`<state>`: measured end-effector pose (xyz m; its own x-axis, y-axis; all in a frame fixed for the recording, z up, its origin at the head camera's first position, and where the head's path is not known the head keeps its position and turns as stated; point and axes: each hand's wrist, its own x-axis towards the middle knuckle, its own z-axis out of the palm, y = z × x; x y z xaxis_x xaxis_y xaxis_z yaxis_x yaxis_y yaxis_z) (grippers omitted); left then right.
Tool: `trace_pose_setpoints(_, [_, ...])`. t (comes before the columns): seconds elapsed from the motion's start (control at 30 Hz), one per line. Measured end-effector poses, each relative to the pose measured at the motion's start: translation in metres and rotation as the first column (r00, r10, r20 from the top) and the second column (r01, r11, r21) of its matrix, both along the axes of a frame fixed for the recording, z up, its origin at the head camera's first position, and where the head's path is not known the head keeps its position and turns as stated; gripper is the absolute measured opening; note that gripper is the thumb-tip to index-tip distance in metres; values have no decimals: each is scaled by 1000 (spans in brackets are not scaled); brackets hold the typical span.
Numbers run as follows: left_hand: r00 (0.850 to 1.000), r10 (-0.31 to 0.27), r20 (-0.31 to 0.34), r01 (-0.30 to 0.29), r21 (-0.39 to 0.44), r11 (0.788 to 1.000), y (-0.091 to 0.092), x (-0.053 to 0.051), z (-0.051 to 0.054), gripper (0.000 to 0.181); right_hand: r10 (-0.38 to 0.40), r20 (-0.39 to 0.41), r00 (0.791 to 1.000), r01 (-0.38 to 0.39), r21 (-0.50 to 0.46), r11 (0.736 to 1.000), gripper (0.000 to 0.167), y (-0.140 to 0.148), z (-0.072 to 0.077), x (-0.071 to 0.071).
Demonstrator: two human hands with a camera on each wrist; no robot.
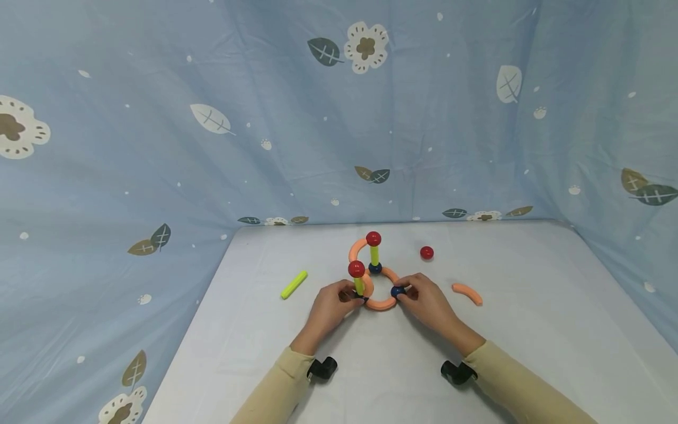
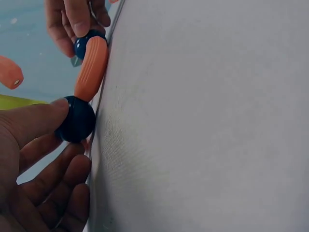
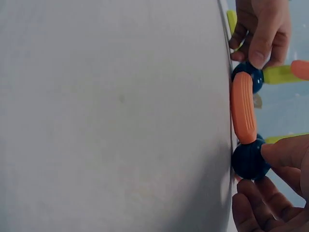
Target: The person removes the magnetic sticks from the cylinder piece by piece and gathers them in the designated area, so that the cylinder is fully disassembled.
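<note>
My left hand pinches a dark blue ball at the front left of a toy built from balls and rods. With thumb and fingers, my right hand pinches another blue ball on its right side. A curved orange rod joins these two balls along the front. A third blue ball stands at the back, linked to the right ball by another curved rod. Two upright yellow-green sticks carry red balls. More orange curves sit on the left side; their joints are partly hidden.
A loose yellow-green stick lies left of the toy on the white table. To the right are a loose red ball and a curved orange rod. A patterned blue curtain hangs behind the table.
</note>
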<state>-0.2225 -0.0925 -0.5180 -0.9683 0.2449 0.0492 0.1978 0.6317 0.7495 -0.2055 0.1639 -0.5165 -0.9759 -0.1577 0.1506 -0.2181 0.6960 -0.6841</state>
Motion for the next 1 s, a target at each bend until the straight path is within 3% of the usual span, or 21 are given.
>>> trace_pose_setpoints(0.17, [1000, -23, -2, 23, 10, 1000, 1, 5, -2, 23, -19, 38, 999, 20, -15, 1000, 23, 2, 1, -6])
trace_pose_setpoints(0.43, [999, -52, -2, 52, 30, 998, 5, 14, -3, 20, -31, 34, 999, 33, -58, 998, 23, 5, -2, -15])
trace_pose_setpoints(1.0, [996, -86, -13, 86, 33, 996, 15, 18, -6, 17, -45, 54, 998, 47, -51, 998, 29, 5, -2, -27])
